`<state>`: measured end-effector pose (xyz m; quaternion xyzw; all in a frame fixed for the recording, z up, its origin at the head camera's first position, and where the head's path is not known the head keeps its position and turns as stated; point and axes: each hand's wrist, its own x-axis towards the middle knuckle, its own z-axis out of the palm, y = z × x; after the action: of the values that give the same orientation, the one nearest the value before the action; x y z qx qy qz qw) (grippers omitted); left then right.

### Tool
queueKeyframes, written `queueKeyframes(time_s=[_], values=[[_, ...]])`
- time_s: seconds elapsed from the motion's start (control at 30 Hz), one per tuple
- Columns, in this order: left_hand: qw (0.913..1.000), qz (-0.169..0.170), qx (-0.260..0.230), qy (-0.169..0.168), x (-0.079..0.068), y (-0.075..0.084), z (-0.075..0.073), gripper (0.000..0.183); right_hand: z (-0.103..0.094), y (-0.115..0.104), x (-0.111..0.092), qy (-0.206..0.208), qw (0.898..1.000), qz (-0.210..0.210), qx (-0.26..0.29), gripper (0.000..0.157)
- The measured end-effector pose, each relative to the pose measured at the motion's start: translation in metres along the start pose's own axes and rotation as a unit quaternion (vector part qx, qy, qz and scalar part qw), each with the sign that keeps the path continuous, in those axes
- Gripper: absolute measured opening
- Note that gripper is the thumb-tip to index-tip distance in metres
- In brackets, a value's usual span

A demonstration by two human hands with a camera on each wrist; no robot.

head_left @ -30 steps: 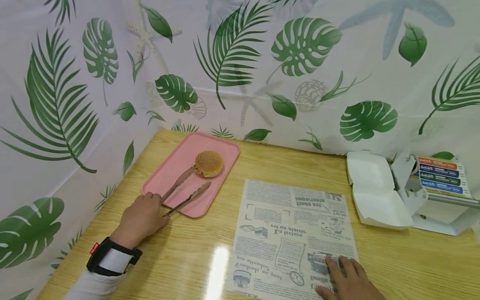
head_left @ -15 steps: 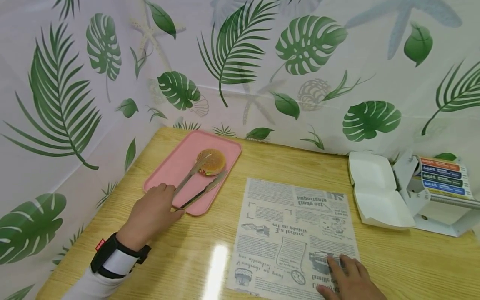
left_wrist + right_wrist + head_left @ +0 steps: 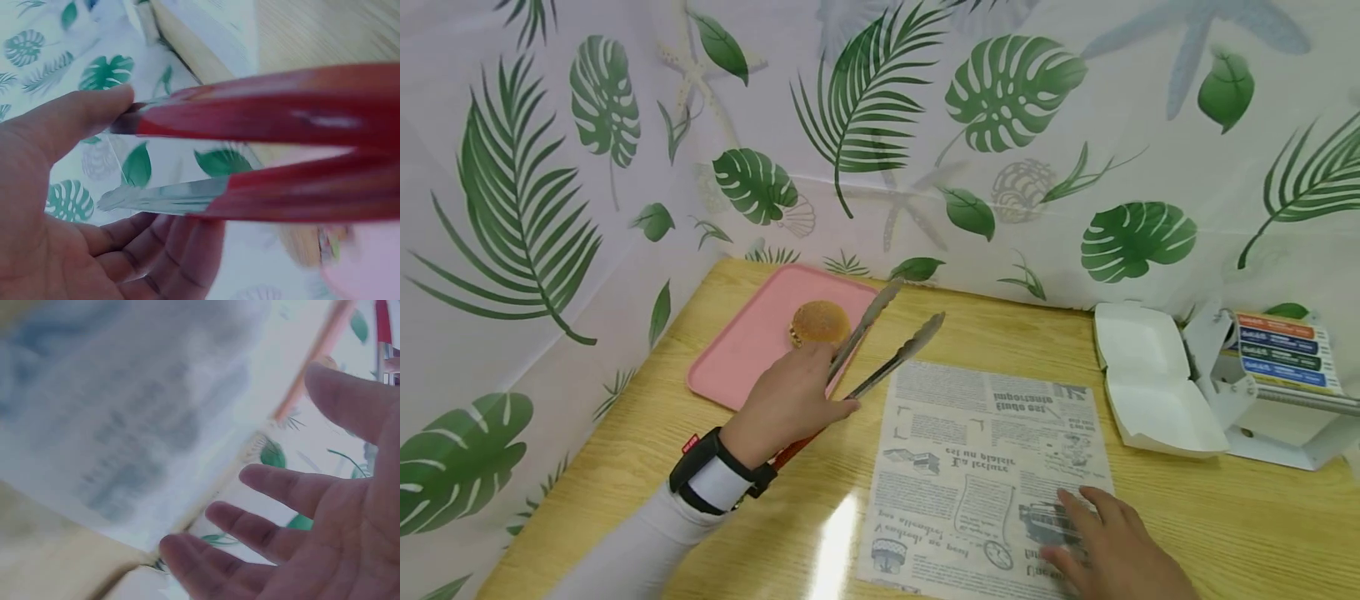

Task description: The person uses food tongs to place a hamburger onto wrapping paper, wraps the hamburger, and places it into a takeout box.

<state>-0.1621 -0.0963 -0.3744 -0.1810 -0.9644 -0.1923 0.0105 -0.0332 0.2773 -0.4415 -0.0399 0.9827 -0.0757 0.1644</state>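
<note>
My left hand [image 3: 792, 398] holds a pair of metal tongs [image 3: 919, 340] with red handles [image 3: 281, 119]. The tongs' arms are spread, with nothing between their tips, and point up and right past the tray's right edge. Behind that hand a hamburger [image 3: 820, 320] lies on a pink tray [image 3: 737, 350]; its near edge is partly covered. My right hand [image 3: 1116, 542] is over the lower right of a newsprint-patterned paper sheet [image 3: 940, 433]. Its fingers [image 3: 275, 481] are spread and hold nothing; they appear raised off the paper in the right wrist view.
A white clamshell box [image 3: 1157, 408] stands unfolded at the back right. Beside it is a white metal holder [image 3: 1273, 442] with several coloured strips [image 3: 1281, 350]. A leaf-printed cloth [image 3: 985, 200] hangs behind the wooden table [image 3: 760, 517] and along its left side.
My left hand has carried the tongs right and away from the hamburger, which stays on the tray. The tongs' tips were around it half a second ago. My right hand has shifted slightly.
</note>
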Motion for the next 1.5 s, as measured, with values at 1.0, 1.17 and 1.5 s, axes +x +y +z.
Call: queueKeyframes(time_s=[1.0,1.17,1.5], values=[[0.9032,0.017,-0.411,-0.122,0.024,0.090,0.059,0.050,-0.038,-0.062,0.046,-0.136,0.865,-0.035,0.482,0.074],[0.8937,0.029,-0.428,-0.130,0.023,0.085,0.057,0.048,-0.037,-0.060,0.045,-0.139,0.851,-0.052,0.504,0.059],[0.9374,0.045,-0.312,-0.147,0.022,0.069,0.054,0.077,-0.041,-0.059,0.040,-0.066,0.859,-0.018,0.508,0.050]])
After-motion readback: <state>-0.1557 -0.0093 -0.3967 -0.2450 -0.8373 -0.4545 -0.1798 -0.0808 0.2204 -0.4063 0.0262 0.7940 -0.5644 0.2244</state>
